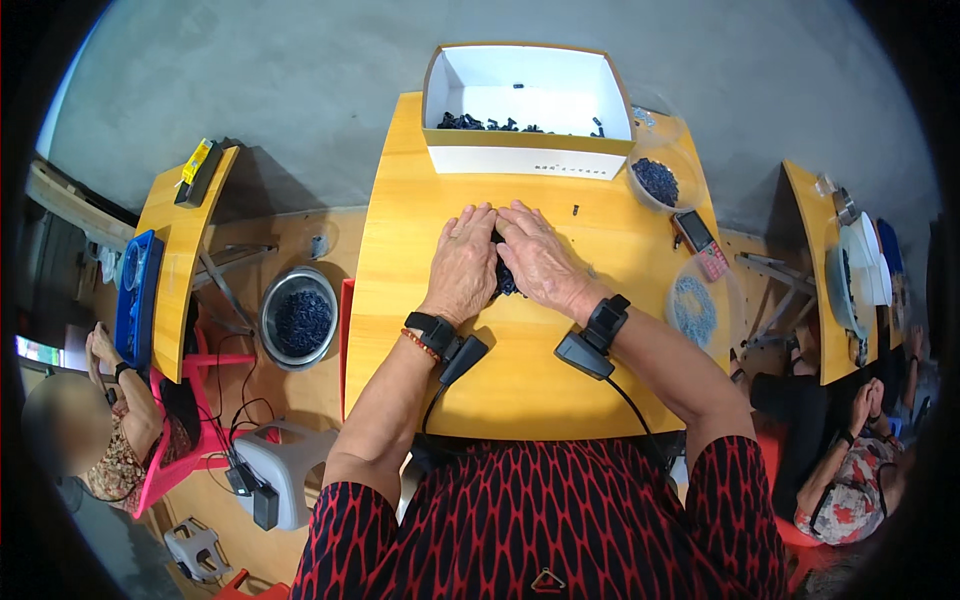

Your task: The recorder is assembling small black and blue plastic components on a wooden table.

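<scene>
Both of my hands rest on the yellow wooden table, fingers stretched out and fingertips nearly meeting. Between and partly under them lies a small heap of dark blue-black small parts (506, 281); most of it is hidden. My left hand (463, 260) covers its left side, palm down. From the right, my right hand (543, 258) slants over the heap in the same flat way. Neither hand visibly grips anything. One loose small dark part (575, 210) sits beyond my right hand.
A white box (530, 160) with dark parts stands at the table's far edge. To the right are a bowl of dark parts (655, 184), a phone (700, 240) and a bowl of pale parts (694, 310). A metal basin (268, 320) stands lower left. People sit at both sides.
</scene>
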`<state>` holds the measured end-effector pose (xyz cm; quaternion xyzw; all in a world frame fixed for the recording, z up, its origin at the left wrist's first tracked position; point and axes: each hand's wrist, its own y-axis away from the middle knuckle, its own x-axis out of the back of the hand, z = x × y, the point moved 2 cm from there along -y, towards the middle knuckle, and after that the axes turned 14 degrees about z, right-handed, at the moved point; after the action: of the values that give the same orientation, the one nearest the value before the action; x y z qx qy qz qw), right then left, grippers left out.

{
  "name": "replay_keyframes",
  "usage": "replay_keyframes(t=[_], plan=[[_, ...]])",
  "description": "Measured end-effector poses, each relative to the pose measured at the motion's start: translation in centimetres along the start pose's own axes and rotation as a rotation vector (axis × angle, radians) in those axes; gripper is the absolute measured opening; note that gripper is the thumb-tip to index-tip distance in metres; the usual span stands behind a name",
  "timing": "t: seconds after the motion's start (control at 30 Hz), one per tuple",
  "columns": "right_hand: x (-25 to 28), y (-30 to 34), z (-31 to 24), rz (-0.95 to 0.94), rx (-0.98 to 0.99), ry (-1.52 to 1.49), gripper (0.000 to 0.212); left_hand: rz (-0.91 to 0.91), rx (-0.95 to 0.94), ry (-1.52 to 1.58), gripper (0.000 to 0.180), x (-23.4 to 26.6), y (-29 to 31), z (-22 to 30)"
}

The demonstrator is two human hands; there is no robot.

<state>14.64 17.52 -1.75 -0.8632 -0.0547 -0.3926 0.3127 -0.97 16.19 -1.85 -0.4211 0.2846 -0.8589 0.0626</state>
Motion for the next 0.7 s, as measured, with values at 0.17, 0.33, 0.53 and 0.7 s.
replay_keyframes(t=[0.17,0.33,0.53,0.7], plan=[[1.0,1.5,-1.0,-0.024,0.001,0.0,0.043,-0.003,0.017,-0.024,0.046,0.3,1.7,1.6],[1.7,3.2,-1.8,0.017,0.011,-0.009,0.042,-0.007,0.017,-0.027,0.047,0.9,2.9,3.0],[3.4,4.7,-3.2,-0.041,-0.022,-0.048,0.039,-0.05,0.039,-0.019,0.048,1.3,4.9,4.3],[5.5,3.7,-3.3,-0.016,-0.055,-0.211,0.027,-0.059,0.058,0.009,0.046,1.6,5.0,4.8]])
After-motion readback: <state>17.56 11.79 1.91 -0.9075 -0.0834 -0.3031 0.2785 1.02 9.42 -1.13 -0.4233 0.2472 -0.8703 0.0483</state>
